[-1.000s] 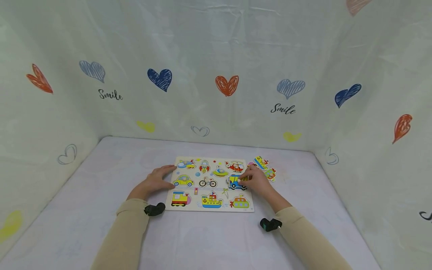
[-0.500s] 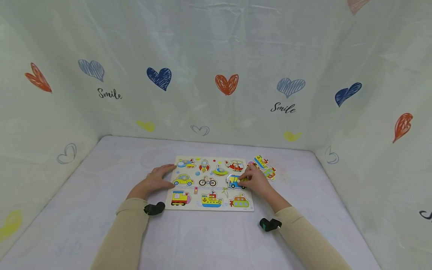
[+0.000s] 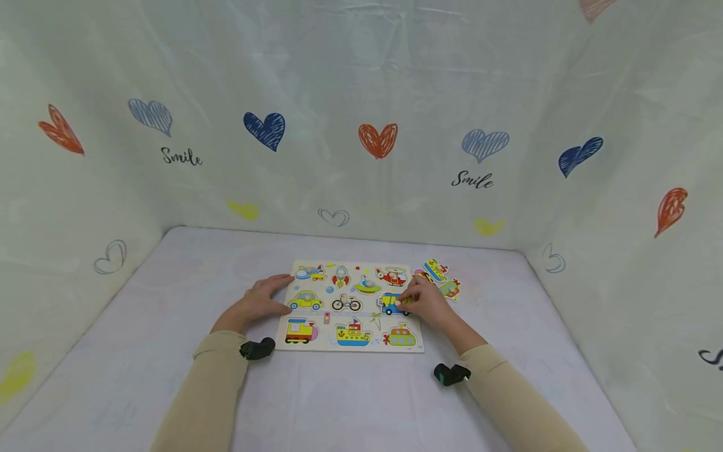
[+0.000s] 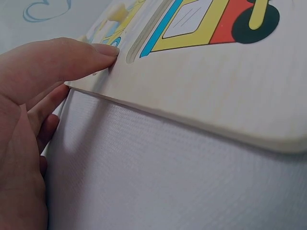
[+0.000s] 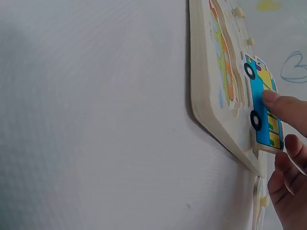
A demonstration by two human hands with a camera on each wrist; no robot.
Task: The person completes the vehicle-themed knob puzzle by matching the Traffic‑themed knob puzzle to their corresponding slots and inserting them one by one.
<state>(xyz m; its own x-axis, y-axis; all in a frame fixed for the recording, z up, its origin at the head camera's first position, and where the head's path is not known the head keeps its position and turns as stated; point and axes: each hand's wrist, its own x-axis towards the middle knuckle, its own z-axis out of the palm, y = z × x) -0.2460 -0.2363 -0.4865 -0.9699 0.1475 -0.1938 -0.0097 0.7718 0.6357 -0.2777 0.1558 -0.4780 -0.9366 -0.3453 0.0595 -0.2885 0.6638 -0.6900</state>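
A pale, faintly textured table (image 3: 350, 402) bears a light puzzle board (image 3: 357, 316) lying flat and, just beside the board's far right corner, a cluster of loose pieces, among them a ship piece (image 3: 435, 270) and a submarine piece (image 3: 450, 289).

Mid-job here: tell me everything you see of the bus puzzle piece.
The bus puzzle piece is a flat, wood-like cutout with a pale edge, printed with a blue body, yellow windows and two black wheels. It is over the puzzle board, at the right end of the middle row in the head view, and looks raised rather than flush. The right hand has it in its grip, one digit on its printed face; part is hidden.
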